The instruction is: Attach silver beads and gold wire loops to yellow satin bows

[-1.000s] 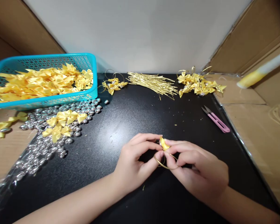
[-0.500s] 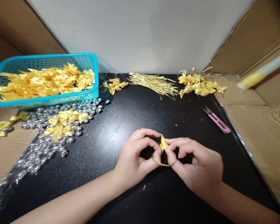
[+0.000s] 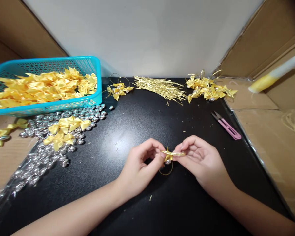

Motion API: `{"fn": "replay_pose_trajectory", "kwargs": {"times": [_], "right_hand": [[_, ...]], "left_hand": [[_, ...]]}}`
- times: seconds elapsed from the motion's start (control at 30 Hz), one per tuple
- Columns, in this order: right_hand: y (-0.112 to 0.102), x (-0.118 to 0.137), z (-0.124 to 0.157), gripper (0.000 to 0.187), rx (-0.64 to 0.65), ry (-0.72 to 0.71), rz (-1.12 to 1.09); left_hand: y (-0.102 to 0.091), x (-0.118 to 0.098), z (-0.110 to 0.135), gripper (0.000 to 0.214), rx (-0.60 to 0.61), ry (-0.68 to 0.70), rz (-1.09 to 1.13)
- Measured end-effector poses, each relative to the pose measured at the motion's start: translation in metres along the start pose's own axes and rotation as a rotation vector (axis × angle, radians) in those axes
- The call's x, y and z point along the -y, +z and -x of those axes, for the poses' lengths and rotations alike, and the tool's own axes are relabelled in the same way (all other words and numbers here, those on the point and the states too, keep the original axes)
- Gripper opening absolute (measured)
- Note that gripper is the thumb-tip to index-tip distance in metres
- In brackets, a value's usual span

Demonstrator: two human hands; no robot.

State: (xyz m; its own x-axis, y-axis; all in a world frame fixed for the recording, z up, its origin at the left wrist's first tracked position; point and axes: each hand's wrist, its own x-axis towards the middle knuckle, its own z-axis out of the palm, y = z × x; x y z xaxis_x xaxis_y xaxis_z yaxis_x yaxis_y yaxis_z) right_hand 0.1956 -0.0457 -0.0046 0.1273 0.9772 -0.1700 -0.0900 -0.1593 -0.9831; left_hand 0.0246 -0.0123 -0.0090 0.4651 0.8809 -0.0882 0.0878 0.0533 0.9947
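Observation:
My left hand (image 3: 142, 165) is closed, thumb and forefinger pinching a small yellow ribbon bow (image 3: 168, 157) from its left side. A shiny silver bead (image 3: 167, 161) sits at the front of this bow, partly hidden by the fingers. Across the top of the bow runs a loop of gold cord (image 3: 173, 153), seen edge-on, and a thinner gold loop (image 3: 166, 174) hangs below. On the right, my right hand (image 3: 205, 162) pinches the end of the gold cord between thumb and fingers. Both hands are just above the black tabletop (image 3: 127, 209).
At the left, a turquoise basket (image 3: 99, 78) holds many yellow bows, with silver beads (image 3: 44, 160) and loose bows (image 3: 61, 131) before it. Along the back lie gold cord lengths (image 3: 159, 88) and two groups of corded bows (image 3: 119, 90), (image 3: 208, 87). Pink thread snips (image 3: 227, 126) lie right.
The bow has turned, so its silver bead now shows and the upper cord loop lies edge-on. My right hand has rolled and shifted its pinch from beside the bow to the cord.

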Motion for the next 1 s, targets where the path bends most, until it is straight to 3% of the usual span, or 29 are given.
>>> {"fn": "replay_pose_trajectory", "kwargs": {"times": [0.2, 0.77, 1.0], "right_hand": [[0.0006, -0.0006, -0.0012, 0.022, 0.004, 0.060, -0.145], [-0.0050, 0.0063, -0.0031, 0.020, 0.046, 0.084, -0.207], [-0.0073, 0.0020, -0.0057, 0.025, 0.098, 0.109, -0.231]], "left_hand": [[-0.0015, -0.0002, -0.0008, 0.018, 0.032, -0.084, 0.147], [-0.0059, 0.0015, -0.0038, 0.021, 0.186, -0.212, 0.296], [-0.0065, 0.0013, -0.0029, 0.026, 0.255, -0.157, 0.294]]}}
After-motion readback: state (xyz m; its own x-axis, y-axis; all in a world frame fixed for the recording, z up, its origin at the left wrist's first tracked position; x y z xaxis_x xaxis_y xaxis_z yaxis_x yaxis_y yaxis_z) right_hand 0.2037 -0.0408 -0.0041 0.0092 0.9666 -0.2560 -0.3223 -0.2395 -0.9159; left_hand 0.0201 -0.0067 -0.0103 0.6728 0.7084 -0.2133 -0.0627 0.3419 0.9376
